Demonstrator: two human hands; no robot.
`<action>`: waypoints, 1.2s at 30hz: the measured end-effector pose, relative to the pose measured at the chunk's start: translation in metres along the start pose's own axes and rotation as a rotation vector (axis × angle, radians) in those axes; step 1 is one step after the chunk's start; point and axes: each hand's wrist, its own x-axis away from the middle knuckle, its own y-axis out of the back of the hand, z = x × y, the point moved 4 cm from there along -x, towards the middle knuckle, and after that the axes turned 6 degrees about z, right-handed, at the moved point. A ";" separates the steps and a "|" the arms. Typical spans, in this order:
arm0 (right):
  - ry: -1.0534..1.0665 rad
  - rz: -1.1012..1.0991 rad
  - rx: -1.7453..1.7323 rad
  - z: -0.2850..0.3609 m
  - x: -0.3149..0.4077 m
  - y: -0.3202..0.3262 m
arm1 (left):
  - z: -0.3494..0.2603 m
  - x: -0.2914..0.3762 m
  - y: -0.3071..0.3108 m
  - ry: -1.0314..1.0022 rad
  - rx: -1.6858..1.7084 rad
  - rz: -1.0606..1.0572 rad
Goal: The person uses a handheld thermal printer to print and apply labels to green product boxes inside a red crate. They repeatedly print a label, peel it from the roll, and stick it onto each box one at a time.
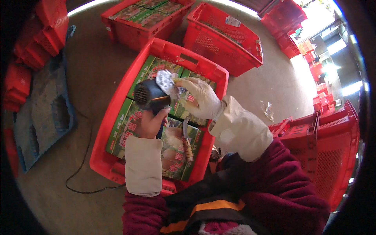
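My bare left hand (150,124) grips the handle of a black hair dryer (152,95) above a red plastic crate (123,101). At the dryer's nozzle, a crumpled, silvery-white film (166,80) is pinched in the fingertips of my right hand (201,95), which wears a whitish glove. Whether the film is fixed to the nozzle cannot be told. Green printed cardboard boxes (123,129) with pictures and writing fill the crate beneath both hands. On the near right box lies a curved knife (187,144) with a pale wooden handle, its blade pointing away from me.
Behind stand a crate of similar boxes (132,38) and another red crate (220,47). Red crates are stacked at right (332,164) and far left (44,38). A worn blue pallet (44,117) lies left. The black cord (85,164) trails over the floor; clear plastic scrap (268,111) lies right.
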 end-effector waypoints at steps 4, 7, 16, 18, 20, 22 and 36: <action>0.034 0.313 -0.199 0.010 -0.006 0.028 | -0.007 0.000 0.001 0.003 -0.062 0.011; -0.139 0.543 -0.145 0.008 0.001 0.051 | -0.016 0.003 -0.003 -0.020 -0.094 -0.002; -0.135 -0.102 -0.490 0.014 0.021 0.085 | -0.025 0.031 -0.005 -0.029 0.048 -0.111; -0.182 -0.136 -0.376 0.019 0.022 0.089 | -0.023 0.037 -0.009 -0.052 0.066 -0.092; -0.190 -0.146 -0.146 0.031 0.028 0.094 | -0.022 0.042 -0.013 -0.032 0.068 -0.107; -0.323 -0.136 -0.407 0.048 0.054 0.087 | -0.029 0.047 -0.020 -0.101 0.046 -0.120; -0.638 0.509 -0.273 0.020 0.081 -0.050 | -0.215 0.096 -0.083 -0.138 -0.400 -0.498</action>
